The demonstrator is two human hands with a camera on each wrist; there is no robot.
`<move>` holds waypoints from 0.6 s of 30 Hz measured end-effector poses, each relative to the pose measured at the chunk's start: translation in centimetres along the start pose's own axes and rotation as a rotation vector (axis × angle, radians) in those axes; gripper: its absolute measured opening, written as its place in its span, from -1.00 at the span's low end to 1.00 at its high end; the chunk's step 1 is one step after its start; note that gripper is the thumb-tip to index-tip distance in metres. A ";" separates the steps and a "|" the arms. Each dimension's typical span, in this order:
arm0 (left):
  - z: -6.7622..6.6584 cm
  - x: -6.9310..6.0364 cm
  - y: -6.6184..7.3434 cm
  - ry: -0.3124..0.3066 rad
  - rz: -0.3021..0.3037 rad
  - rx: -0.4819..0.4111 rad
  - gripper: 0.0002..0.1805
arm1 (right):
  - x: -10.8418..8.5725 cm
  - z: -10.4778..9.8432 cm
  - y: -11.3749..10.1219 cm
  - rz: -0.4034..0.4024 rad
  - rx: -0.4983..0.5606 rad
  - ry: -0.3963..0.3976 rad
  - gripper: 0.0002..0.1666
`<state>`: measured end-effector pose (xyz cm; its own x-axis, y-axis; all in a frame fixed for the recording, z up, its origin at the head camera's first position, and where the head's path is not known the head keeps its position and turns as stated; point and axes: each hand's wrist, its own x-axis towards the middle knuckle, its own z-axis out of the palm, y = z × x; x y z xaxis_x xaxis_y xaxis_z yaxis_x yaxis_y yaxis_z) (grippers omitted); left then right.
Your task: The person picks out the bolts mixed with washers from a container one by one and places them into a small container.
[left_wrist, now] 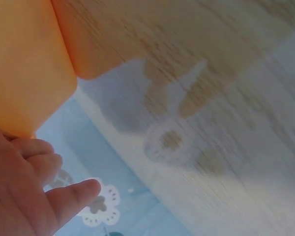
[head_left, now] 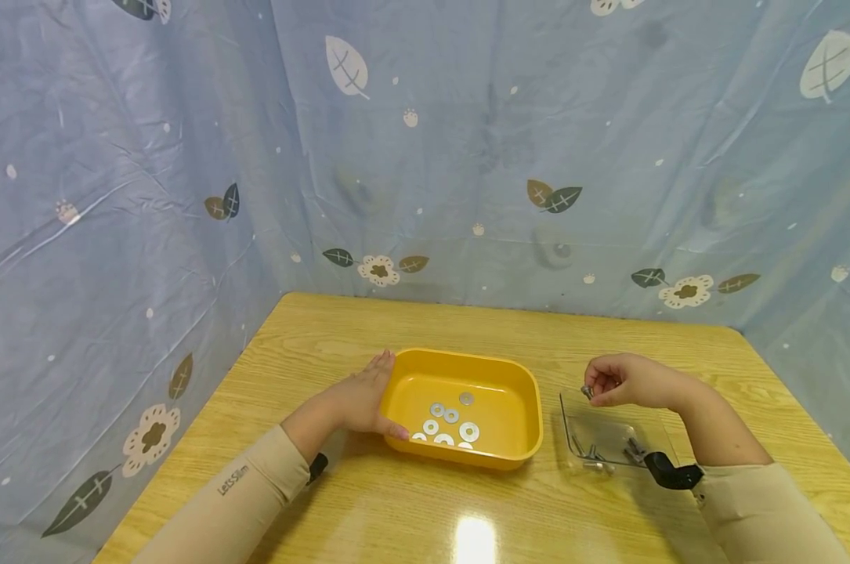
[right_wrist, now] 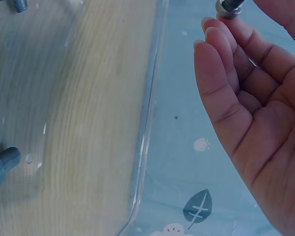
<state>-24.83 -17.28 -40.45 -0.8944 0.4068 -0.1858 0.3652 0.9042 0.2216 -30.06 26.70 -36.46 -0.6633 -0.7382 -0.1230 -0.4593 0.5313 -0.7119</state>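
Observation:
A yellow tray (head_left: 530, 415) stands on the table with several flat metal washers (head_left: 469, 432) in it. My left hand (head_left: 361, 395) holds its left side, thumb over the front-left corner and fingers along the outer wall. In the left wrist view, the little finger stands apart from the tray's orange-looking wall (left_wrist: 29, 64). My right hand (head_left: 632, 380) pinches a small metal bolt (right_wrist: 230, 7) above the back-left rim of a clear plastic box (head_left: 608, 439). The bolt's thread shows in the right wrist view, though the top frame edge cuts it off. Several bolts (head_left: 634, 449) lie inside the box.
The wooden table (head_left: 368, 501) carries both containers, the clear box to the right of the tray. Blue patterned curtains (head_left: 467, 196) surround the table at the back and sides. Each wrist wears a black camera mount (head_left: 671, 472).

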 end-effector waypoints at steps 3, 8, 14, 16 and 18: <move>-0.1 0.1 0.0 0.007 0.001 0.010 0.43 | 0.1 0.0 0.2 -0.007 0.006 -0.008 -0.70; 0.0 0.2 -0.1 0.004 -0.002 0.003 0.43 | 0.1 0.2 0.5 -0.015 0.026 -0.031 -0.71; 0.1 0.0 -0.2 0.004 -0.001 0.012 0.41 | 0.0 0.1 0.7 -0.013 0.017 -0.010 -0.80; 0.0 0.0 -0.2 0.006 -0.004 0.014 0.41 | 0.0 0.0 0.5 -0.010 0.009 0.004 -0.81; 0.0 0.0 -0.2 0.007 -0.006 0.013 0.41 | 0.0 -0.1 0.4 -0.007 0.002 0.016 -0.79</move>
<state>-24.93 -17.41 -40.48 -0.8984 0.4005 -0.1803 0.3631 0.9082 0.2081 -30.30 26.96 -36.65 -0.6697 -0.7349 -0.1072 -0.4625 0.5256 -0.7141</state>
